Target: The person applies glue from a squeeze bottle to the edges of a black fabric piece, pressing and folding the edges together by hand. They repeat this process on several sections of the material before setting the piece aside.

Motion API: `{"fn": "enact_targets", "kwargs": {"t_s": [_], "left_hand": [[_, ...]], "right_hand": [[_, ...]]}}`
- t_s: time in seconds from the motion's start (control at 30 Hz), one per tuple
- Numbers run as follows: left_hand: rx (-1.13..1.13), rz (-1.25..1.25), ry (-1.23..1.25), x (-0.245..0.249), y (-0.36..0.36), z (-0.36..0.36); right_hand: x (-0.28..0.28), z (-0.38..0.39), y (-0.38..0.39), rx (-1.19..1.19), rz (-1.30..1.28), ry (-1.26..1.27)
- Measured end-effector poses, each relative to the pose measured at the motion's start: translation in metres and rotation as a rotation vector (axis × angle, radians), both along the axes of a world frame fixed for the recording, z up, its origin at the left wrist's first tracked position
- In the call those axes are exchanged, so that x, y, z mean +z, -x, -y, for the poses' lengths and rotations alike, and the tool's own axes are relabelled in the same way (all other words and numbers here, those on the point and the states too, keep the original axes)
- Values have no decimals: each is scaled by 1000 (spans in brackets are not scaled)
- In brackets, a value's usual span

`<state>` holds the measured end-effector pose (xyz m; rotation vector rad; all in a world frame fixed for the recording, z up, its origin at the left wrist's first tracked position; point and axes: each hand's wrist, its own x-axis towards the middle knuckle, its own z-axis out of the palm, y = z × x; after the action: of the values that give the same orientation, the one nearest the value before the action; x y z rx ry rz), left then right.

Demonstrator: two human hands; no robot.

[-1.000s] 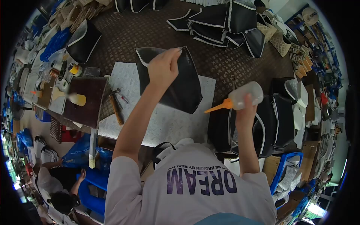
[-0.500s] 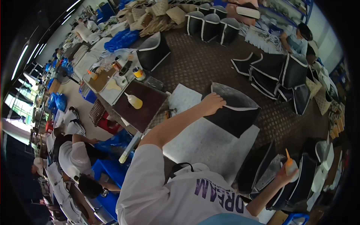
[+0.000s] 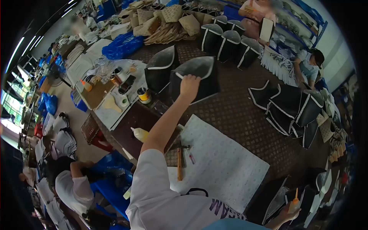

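My left hand (image 3: 189,90) is closed on the white-trimmed rim of a black bag-like piece (image 3: 197,82) with a grey inside. The piece is held over the brown patterned table, beside a similar black piece (image 3: 161,73). At the lower right, my right hand (image 3: 287,214) is wrapped round a small glue bottle (image 3: 294,206) with an orange nozzle, close to black pieces (image 3: 268,201). A pale sheet (image 3: 224,165) lies in front of me. At its left edge are a wooden-handled hammer (image 3: 179,165) and a small pink-handled tool (image 3: 190,156).
A yellow glue bottle (image 3: 140,134) sits on a dark red board (image 3: 132,119), near a yellow tin (image 3: 144,95). Black pieces stand at the back (image 3: 230,44) and lie piled at the right (image 3: 291,105). Co-workers are at the far right (image 3: 308,65) and lower left (image 3: 73,184).
My left hand has carried the black piece off the pale sheet, away and to the left, uncovering the sheet and hammer. My right hand still holds the glue bottle. The view has shifted.
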<state>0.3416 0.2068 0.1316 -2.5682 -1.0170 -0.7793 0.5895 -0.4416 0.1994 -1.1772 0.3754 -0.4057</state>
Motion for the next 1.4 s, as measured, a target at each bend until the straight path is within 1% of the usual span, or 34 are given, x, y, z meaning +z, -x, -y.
{"fn": "enact_targets", "kwargs": {"t_s": [0.03, 0.07, 0.1, 0.13, 0.2, 0.23, 0.27, 0.3, 0.33, 0.37, 0.43, 0.47, 0.53, 0.57, 0.6, 0.63, 0.67, 0.7, 0.73, 0.77, 0.8, 0.83, 0.87, 0.93, 0.97, 1.0, 1.1, 1.17, 1.23, 1.3, 1.33, 1.37, 1.4], "left_hand": [[31, 32, -37, -17, 6, -26], [95, -40, -103, -34, 13, -48], [124, -21, -128, -55, 17, -66], [162, -104, -65, -84, 22, -89], [206, -78, -159, -87, 31, -104], [237, -135, -38, -80, 34, -109], [296, -216, 23, -73, 35, -111], [366, -282, 120, -96, 35, -136], [449, -232, 116, -49, 32, -100], [316, -17, -80, -80, 33, -116], [-49, 172, 470, -22, 22, -48], [-168, 276, 752, 7, 17, -12], [-426, 251, 963, -21, -11, 38], [-427, 40, 769, -57, -32, 84], [-430, -144, 555, -93, -52, 131], [-586, -150, 683, -128, -65, 177], [-732, -163, 830, -161, -77, 223], [-893, -137, 907, -180, -86, 282], [-871, -192, 1039, -161, -97, 349], [-935, -198, 1214, -131, -108, 408], [-939, -184, 1383, -135, -122, 462], [-975, -98, 1596, -142, -135, 513], [-922, -97, 1669, -95, -144, 556], [-990, 66, 1800, -98, -170, 624], [-916, -8, 1720, -84, -176, 641], [-841, -74, 1639, -70, -182, 648], [-479, -227, 2027, -92, -203, 619], [-541, 63, 2126, -120, -192, 572], [-574, 189, 2094, -80, -167, 536], [-598, 245, 2033, -68, -133, 503], [-394, 139, 1832, -76, -115, 483], [-197, 49, 1624, -97, -96, 468], [-144, -21, 1245, -140, -71, 457]], "right_hand": [[2, -3, 3, -16, 2, 0], [5, -6, 3, -22, 7, 4], [6, -7, 6, -31, 12, 8], [8, -7, 7, -37, 19, 9], [11, -4, 11, -49, 25, 5], [12, -1, 10, -45, 29, -4], [13, 5, 10, -44, 33, -20], [12, 12, 11, -41, 39, -42], [13, 18, 16, -55, 49, -72], [12, 25, 18, -73, 59, -103], [16, 34, 27, -143, 65, -150], [18, 34, 28, -179, 69, -184], [14, 41, 21, -229, 80, -251], [8, 48, 15, -242, 81, -274], [-11, 73, 2, -242, 87, -290], [-30, 97, -9, -242, 94, -306], [-18, 87, -9, -248, 89, -347], [-16, 91, -13, -257, 73, -396], [-16, 100, -16, -255, 84, -388], [-18, 109, -21, -247, 94, -380], [-19, 118, -27, -232, 106, -373], [-19, 124, -30, -249, 111, -356], [-25, 134, -35, -260, 144, -294], [-27, 144, -41, -288, 175, -204], [-31, 150, -45, -317, 140, -204], [-27, 153, -45, -297, 143, -179], [-35, 175, -52, -268, 148, -128], [-40, 195, -60, -268, 148, -140], [-41, 211, -71, -273, 158, -151], [-43, 222, -82, -249, 157, -171], [-41, 224, -88, -235, 164, -180], [-39, 225, -94, -216, 168, -179], [-38, 224, -98, -188, 172, -178]]}}
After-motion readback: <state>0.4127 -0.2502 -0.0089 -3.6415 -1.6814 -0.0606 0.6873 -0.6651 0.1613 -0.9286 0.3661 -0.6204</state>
